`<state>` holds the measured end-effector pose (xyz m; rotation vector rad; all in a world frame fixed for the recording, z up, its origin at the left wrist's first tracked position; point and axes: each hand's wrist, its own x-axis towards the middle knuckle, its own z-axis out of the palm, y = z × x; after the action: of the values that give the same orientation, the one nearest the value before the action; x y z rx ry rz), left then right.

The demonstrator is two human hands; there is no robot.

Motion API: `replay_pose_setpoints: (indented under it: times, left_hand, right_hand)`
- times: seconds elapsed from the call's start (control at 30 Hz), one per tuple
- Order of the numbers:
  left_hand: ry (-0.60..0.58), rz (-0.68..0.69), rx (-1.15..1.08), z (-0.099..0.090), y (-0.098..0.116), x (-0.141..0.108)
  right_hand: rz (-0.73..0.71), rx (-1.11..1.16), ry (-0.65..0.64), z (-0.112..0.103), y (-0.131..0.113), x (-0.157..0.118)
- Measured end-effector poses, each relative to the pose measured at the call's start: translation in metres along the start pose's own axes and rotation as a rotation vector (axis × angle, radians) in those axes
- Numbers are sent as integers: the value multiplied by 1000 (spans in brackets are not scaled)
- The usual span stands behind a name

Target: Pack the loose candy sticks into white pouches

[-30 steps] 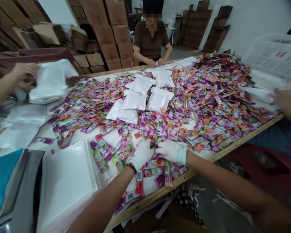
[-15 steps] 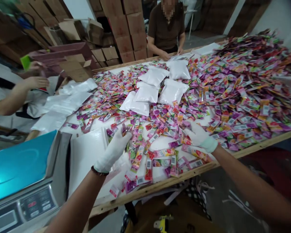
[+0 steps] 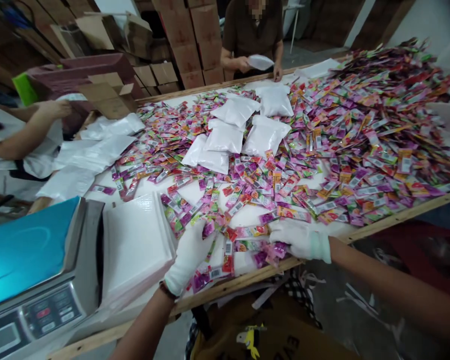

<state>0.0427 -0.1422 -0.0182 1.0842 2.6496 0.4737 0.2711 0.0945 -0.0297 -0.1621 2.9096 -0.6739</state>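
Note:
Both my hands wear white gloves and work among small printed sachets (image 3: 252, 231) strewn near the table's front edge. My left hand (image 3: 192, 254) is beside a stack of flat white bags (image 3: 133, 245), its fingers bent round a few purple and green sachets. Lying lower to the right, my right hand (image 3: 294, 237) has its fingers curled over pink and purple sachets close to the wooden edge. Its fingertips are partly hidden. Several sachets lie loose between the two hands.
A scale (image 3: 41, 280) with a blue top stands at left. Filled white bags (image 3: 266, 136) rest on the sachets mid-table, and a tall sachet heap (image 3: 393, 95) rises at right. One co-worker (image 3: 253, 35) stands across the table; another person's arm (image 3: 26, 132) is at left.
My left hand has moved toward me and slightly right. My right hand has drawn toward the front edge and left, onto sachets. The co-worker opposite has lifted a white bag.

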Motion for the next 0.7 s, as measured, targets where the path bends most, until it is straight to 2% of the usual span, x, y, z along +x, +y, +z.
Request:
replay_pose_setpoints:
  times: [0.1,0.17,0.23,0.3,0.4,0.47,0.53,0.6,0.7]
  left_hand:
    - [139,36,-200,-19,-17,-2]
    - [166,15,-349,-28,-23,-3]
    - [156,-39,-424,-27,-19,-1]
    - [124,-95,-375,-18,-7,2]
    - [-5,-136,-139,2,11,5]
    - [-94,-157,3,11,17,5]
    - [-132,-144,25,11,17,3]
    - [-131,-51,-124,1,13,-3]
    - [-122,7,-614,-23,6,-10]
  right_hand:
    - [32,60,180,-7,2,-3]
    - [113,120,295,-10,-1,4]
    - [206,172,341,-10,-8,19]
    - [258,165,318,-5,-17,42]
    - [310,65,205,8,-26,73]
    - [365,13,103,16,-27,84]
    - [388,-2,53,17,-24,83]
    - [389,-22,78,10,-21,73]
    - [368,67,145,-12,-13,54]
